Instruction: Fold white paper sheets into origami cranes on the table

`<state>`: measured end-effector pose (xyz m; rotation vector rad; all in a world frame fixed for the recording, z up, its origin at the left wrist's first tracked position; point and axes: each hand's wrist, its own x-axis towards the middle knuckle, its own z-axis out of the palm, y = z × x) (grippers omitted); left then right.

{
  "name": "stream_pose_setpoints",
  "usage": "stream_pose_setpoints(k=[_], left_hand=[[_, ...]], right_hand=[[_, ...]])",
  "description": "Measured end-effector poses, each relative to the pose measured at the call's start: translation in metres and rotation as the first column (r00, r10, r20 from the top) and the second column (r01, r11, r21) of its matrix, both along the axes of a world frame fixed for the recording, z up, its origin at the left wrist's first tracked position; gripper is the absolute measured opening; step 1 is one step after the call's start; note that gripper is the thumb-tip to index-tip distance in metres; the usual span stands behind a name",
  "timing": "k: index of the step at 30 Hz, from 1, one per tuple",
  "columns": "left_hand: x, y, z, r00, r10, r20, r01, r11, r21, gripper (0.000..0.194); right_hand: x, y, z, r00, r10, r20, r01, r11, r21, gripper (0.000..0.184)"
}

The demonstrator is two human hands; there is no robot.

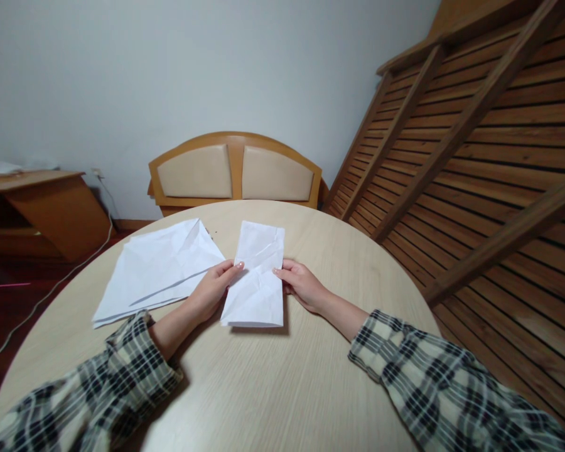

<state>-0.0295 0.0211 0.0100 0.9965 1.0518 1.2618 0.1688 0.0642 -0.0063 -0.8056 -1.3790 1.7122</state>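
Between my two hands is a folded sheet of white paper (258,276), a creased upright rectangle held just above the table. My left hand (211,289) is closed on its left edge, with the thumb on top and the fingers mostly hidden beneath. On the opposite edge, my right hand (304,285) pinches the paper the same way, its fingers partly under the sheet. A stack of creased white paper sheets (155,267) lies on the table to the left, partly behind my left hand and forearm.
The round pale wooden table (339,376) fills the foreground. Behind it stands a padded wooden headboard (238,169) against the wall. Slatted wooden panels (480,182) lean at the right. A wooden desk (47,213) and a white cable (51,292) are at the left.
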Motion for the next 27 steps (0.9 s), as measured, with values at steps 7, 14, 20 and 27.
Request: stream_pose_setpoints(k=[7, 14, 20, 27], left_hand=[[-0.005, 0.002, -0.007, 0.997, -0.082, -0.016, 0.082, 0.997, 0.001, 0.027], [-0.006, 0.008, -0.006, 0.991, 0.079, 0.104, -0.075, 0.996, -0.039, 0.023], [-0.006, 0.011, -0.005, 0.980, 0.142, 0.142, -0.139, 0.990, -0.033, 0.024], [-0.007, 0.013, -0.006, 0.961, 0.195, 0.194, -0.188, 0.981, -0.056, 0.018]], right_hand=[[0.000, -0.002, 0.004, 0.998, -0.041, -0.049, 0.039, 0.999, -0.030, 0.031], [0.000, -0.003, 0.001, 0.995, -0.101, -0.027, 0.103, 0.992, 0.070, 0.073], [0.000, -0.006, -0.002, 0.996, -0.084, 0.030, 0.071, 0.947, 0.314, 0.101], [0.002, -0.007, -0.001, 0.980, -0.185, 0.067, 0.124, 0.845, 0.520, 0.071]])
